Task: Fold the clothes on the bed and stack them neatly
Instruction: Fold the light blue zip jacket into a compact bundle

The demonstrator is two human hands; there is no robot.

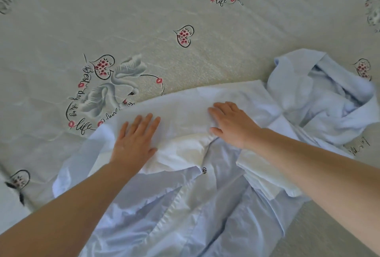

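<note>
both hands, left hand [134, 141] and right hand [232, 123], press flat with straight fingers, grasping nothing, smoothing the pale blue shirt [185, 205] on the bed [144, 20]; folding it seems next.

We have both arms stretched forward, bare to past the elbow, converging slightly toward the middle. Our left hand [134, 140] lies palm down with its fingers straight and close together, thumb out to the right. Our right hand [232, 122] is also palm down, fingers straight and angled up to the left, thumb spread below. Neither hand curls around anything.
</note>
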